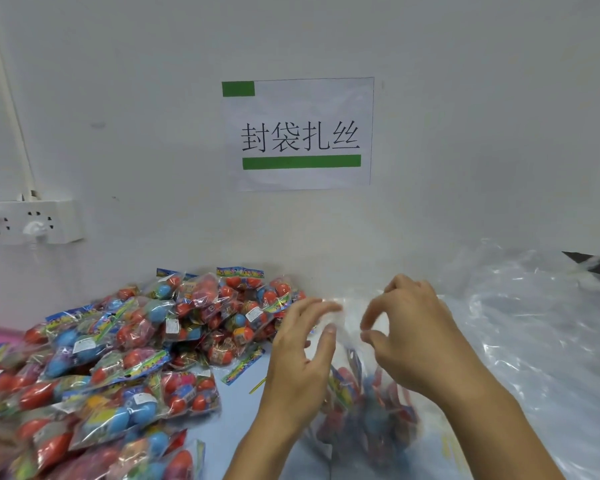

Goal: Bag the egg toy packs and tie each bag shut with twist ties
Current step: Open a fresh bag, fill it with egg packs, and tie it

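Egg packs (118, 358) are lying heaped on the left of the pale blue worktop (236, 407), reaching back to the wall, where a white socket strip (32, 220) is sitting above them at the far left. A yellow twist tie (257, 386) is lying on the worktop just right of the heap, near the left wrist. The left hand (298, 355) is pinching the gathered neck of a clear bag (368, 420), fingers (326, 341) curling on the plastic. The bag is resting between the forearms with more packs inside. The right hand (413, 330) is pinching the same neck from the other side. A printed sign (298, 133) is hanging on the wall above. Loose clear plastic (534, 323) is lying bunched at the right.
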A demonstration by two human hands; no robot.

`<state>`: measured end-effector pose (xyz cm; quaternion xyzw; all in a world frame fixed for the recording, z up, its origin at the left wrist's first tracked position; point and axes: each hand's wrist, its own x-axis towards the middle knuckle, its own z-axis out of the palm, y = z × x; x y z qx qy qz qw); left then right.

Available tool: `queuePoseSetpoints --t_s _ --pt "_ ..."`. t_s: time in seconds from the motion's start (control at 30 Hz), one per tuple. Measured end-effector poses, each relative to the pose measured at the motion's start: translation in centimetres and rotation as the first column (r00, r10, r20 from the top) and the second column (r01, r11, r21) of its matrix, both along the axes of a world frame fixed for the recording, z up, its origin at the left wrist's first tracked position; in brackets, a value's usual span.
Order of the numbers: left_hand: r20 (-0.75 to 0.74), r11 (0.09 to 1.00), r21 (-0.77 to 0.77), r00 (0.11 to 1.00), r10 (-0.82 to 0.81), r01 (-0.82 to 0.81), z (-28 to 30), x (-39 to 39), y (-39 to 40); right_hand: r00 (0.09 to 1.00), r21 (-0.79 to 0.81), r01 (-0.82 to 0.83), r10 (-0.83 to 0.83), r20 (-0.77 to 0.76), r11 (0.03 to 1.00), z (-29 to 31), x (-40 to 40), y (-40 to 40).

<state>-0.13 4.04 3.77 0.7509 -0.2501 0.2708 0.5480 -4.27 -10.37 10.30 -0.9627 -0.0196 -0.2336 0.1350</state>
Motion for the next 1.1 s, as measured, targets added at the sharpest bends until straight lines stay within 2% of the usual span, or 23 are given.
queuePoseSetpoints --t_s 0.1,0.2,0.27,0.33,0.47,0.57,0.67,0.8,0.87,0.97,1.03,1.1 --pt "0.033 0.992 -0.035 0.992 0.121 -0.120 0.0 0.4 0.1 0.990 0.061 -0.130 0.134 -0.055 0.990 -0.6 -1.1 -0.8" --pt "-0.030 0.967 -0.165 0.981 0.192 -0.194 0.2 0.7 0.4 0.957 0.269 -0.277 0.291 -0.012 0.922 0.0 -2.0 -0.9" --pt "-0.086 0.943 -0.255 0.977 0.196 -0.212 0.4 0.7 0.7 0.949 0.315 -0.288 0.313 -0.031 0.904 0.2 -2.2 -0.5" --pt "-0.116 0.921 -0.334 0.979 0.168 -0.198 0.6 0.6 0.9 0.958 0.281 -0.229 0.268 -0.107 0.932 -0.1 -2.0 -0.1" --pt "-0.094 0.929 -0.353 0.993 0.077 -0.106 0.9 0.0 0.6 0.976 0.200 -0.105 0.140 -0.169 0.974 -1.1 -1.4 -0.2" --pt "-0.093 0.959 -0.274 0.991 -0.096 0.067 0.7 -0.5 0.0 0.970 0.170 -0.088 0.124 -0.212 0.981 -1.3 -1.2 0.1" --pt "-0.141 0.953 -0.170 0.951 -0.274 0.250 0.3 -0.6 -0.1 0.948 0.149 -0.164 0.197 -0.250 0.975 -1.4 -1.1 0.5" --pt "-0.179 0.940 -0.130 0.925 -0.335 0.316 0.1 -0.8 0.1 0.892 0.330 -0.315 0.396 -0.216 0.890 -1.3 -1.2 0.6" --pt "-0.161 0.957 -0.127 0.947 -0.280 0.261 0.1 -0.8 -0.1 0.885 0.320 -0.333 0.411 -0.217 0.887 -1.5 -1.0 0.5" --pt "-0.049 0.990 -0.137 0.998 -0.041 0.034 0.4 -0.4 -0.3 0.923 0.359 -0.285 0.356 -0.149 0.889 -1.6 -0.6 0.5" --pt "-0.024 0.975 -0.209 0.997 0.076 -0.079 0.3 -0.1 -0.2 0.957 0.370 -0.234 0.280 -0.073 0.899 -1.5 -0.6 0.0" --pt "-0.046 0.949 -0.290 0.992 0.118 -0.127 0.4 0.2 0.2 0.984 0.319 -0.153 0.173 -0.036 0.935 -1.3 -0.7 -0.6"
